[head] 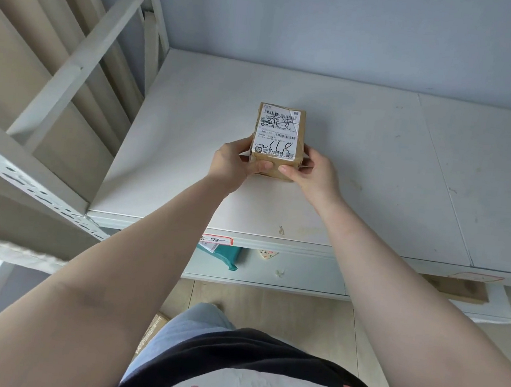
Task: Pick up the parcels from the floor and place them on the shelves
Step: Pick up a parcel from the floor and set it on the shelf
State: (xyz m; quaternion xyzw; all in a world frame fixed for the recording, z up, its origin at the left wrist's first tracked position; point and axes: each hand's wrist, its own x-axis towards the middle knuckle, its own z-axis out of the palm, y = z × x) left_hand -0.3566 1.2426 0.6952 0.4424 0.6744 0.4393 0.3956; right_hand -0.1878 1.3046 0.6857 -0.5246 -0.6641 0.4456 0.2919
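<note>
A small brown cardboard parcel with a white shipping label and handwritten marks lies over the white top shelf, near its middle. My left hand grips the parcel's near left corner, thumb on its front face. My right hand holds the near right corner the same way. I cannot tell whether the parcel's underside rests on the shelf board or hovers just above it.
A teal parcel and a brown box sit on the shelf below. The white metal rack frame rises at left. Another cardboard parcel lies on the wooden floor by my legs. A grey wall backs the shelf.
</note>
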